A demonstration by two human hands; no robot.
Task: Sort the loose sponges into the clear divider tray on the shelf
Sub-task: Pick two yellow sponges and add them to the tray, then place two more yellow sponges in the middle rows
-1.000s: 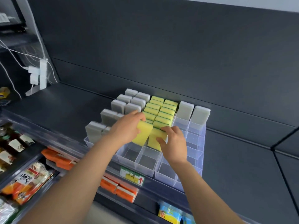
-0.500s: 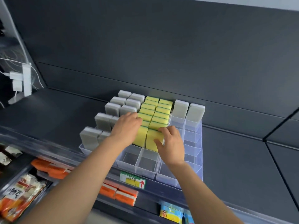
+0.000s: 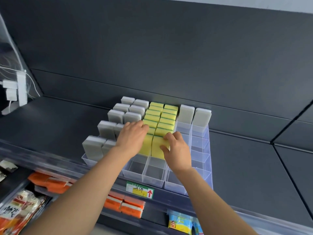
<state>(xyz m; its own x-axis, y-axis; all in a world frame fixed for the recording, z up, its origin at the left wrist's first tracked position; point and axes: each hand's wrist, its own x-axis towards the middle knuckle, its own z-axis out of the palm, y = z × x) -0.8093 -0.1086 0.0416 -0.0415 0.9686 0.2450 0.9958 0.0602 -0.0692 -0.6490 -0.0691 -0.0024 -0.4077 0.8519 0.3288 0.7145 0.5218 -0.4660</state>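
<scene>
The clear divider tray (image 3: 201, 168) sits on a dark shelf. Its left columns hold upright grey sponges (image 3: 108, 128), its two middle columns yellow sponges (image 3: 166, 116), and two grey sponges (image 3: 186, 114) stand at the back right. My left hand (image 3: 131, 136) presses a yellow sponge (image 3: 146, 145) upright into a middle cell, fingers over its top. Beside it, my right hand (image 3: 176, 148) grips another yellow sponge (image 3: 156, 147) standing in the neighbouring cell. The front middle cells and most right cells hold nothing.
The dark back wall rises right behind the tray. A green and yellow price label (image 3: 139, 189) is fixed to the shelf's front edge. Orange packs (image 3: 123, 203) and other goods lie on the shelf below. A white power strip (image 3: 17, 90) with cables hangs at the left.
Both hands have lowered their yellow sponges from a tilted hold above the tray down into adjoining middle cells, where the sponges now stand upright.
</scene>
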